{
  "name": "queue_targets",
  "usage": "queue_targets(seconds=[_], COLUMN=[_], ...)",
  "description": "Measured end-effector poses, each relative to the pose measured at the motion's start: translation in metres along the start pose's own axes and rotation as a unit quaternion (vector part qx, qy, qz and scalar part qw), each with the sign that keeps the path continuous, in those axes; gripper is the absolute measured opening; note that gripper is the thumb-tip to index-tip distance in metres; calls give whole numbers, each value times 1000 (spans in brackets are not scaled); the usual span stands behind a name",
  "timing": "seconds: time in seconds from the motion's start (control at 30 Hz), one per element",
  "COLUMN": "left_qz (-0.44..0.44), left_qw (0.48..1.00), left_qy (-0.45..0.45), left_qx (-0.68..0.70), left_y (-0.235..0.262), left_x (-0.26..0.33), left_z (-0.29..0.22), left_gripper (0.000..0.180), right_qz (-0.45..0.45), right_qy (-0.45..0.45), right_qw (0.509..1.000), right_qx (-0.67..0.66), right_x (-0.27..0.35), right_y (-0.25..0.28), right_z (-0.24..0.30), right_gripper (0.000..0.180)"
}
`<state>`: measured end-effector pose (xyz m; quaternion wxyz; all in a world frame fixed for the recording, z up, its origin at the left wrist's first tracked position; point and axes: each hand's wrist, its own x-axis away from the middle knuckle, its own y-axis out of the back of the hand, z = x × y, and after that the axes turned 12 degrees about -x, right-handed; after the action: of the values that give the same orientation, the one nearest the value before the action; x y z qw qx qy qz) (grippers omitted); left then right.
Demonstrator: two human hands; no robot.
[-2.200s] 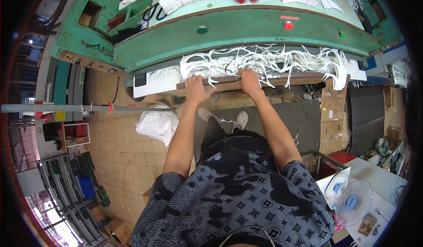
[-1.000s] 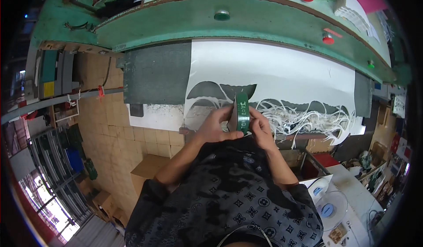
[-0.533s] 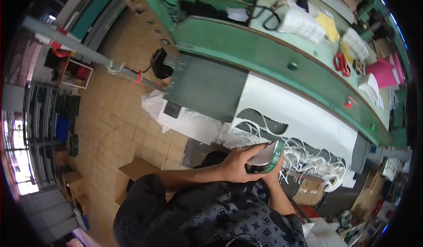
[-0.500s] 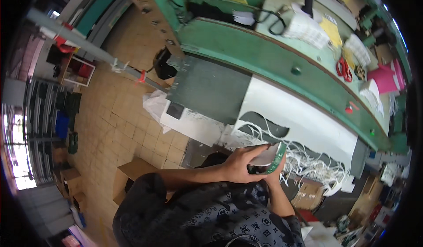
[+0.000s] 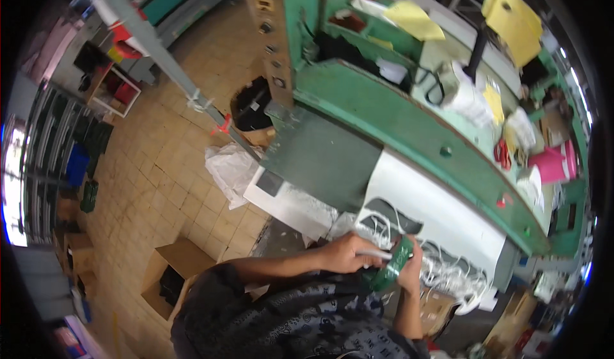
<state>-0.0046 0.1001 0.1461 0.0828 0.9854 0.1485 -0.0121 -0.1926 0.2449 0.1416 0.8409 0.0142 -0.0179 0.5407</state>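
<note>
In front of my torso, my right hand is closed around a green cutting die, a curved band with pale markings on its side. It is tilted, and its inner side is mostly hidden. Just to its left, my left hand pinches a thin pale grey flat piece, whose far end reaches the die. Both hands are held above the near edge of the press bed. Beyond them lies a white sheet with cut-out openings, and a tangle of white offcut strips sits beside my right hand.
A green press beam crosses above the dark cutting board. At left, a grey pole slants down near a white plastic bag. An open cardboard box stands on the tiled floor by my left elbow.
The die has turned in my right hand, so its green outer side faces up more. My left hand has drawn leftward from around it, gripping the pale piece. The whole view has shifted.
</note>
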Motion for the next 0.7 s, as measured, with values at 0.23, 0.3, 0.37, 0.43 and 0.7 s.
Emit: queue_targets(seconds=[0.23, 0.3, 0.37, 0.43, 0.7], left_qz=[-330, -267, -350, -390, -263], left_qw=[870, 688, 710, 738, 906], left_qy=[117, 249, 195, 145, 34], left_qx=[-348, -627, -579, -531, -331], left_y=[159, 153, 125, 87, -75], left_x=[-13, -14, -46, -80, -171], left_z=[142, 180, 181, 167, 97], left_gripper=[44, 53, 64, 64, 47], right_qz=[-181, -225, -273, -301, -114], right_qy=[-95, -124, -111, -99, -110], right_qw=[976, 960, 931, 897, 902], right_qx=[75, 111, 215, 309, 402], right_x=[-3, -37, -67, -83, -34], right_y=[120, 151, 185, 218, 272], right_z=[-33, -44, -72, -114, -159], right_gripper=[85, 94, 65, 46, 68])
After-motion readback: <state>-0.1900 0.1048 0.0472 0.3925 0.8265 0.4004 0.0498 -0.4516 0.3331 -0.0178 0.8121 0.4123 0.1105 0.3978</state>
